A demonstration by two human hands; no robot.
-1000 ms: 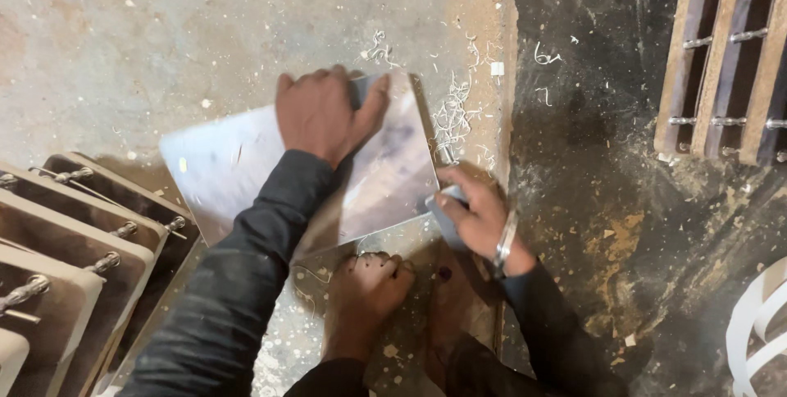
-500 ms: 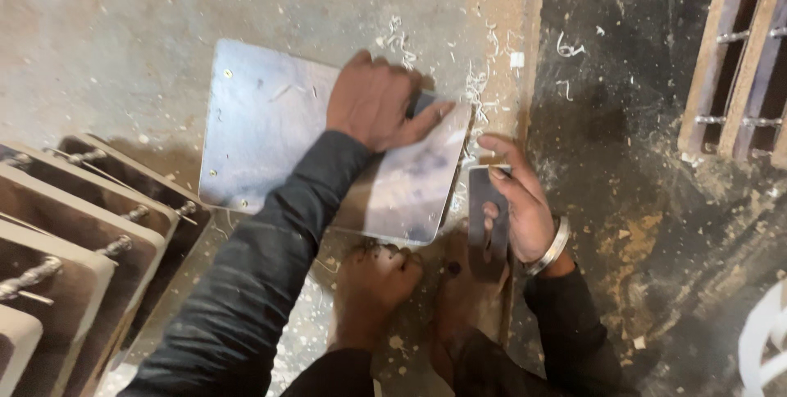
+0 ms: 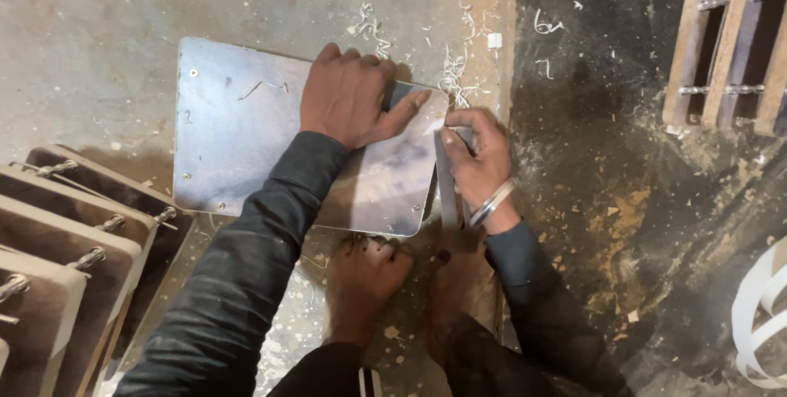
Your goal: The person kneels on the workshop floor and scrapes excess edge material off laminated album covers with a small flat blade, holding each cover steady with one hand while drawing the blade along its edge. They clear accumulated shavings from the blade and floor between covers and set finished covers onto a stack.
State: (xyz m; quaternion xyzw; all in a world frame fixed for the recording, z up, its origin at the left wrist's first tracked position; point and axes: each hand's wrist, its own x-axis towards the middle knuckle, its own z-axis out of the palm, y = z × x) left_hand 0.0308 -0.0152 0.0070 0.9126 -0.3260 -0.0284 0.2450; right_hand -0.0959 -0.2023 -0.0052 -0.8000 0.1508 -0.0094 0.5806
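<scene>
A flat grey metal sheet with rounded corners and small rivets lies on the concrete floor. My left hand presses flat on its upper right part, fingers spread. My right hand grips a narrow flat metal tool set against the sheet's right edge. A metal bangle circles my right wrist. My bare feet rest just below the sheet's lower edge.
Stacked brown boards with metal bolts lean at the lower left. Curled metal shavings litter the floor above the sheet. A wooden slatted frame stands at the upper right, and white strips lie at the right edge.
The sheet went from tilted up to lying flat on the floor. My left hand shifted onto its upper right, and my right hand brought the tool up along the right edge.
</scene>
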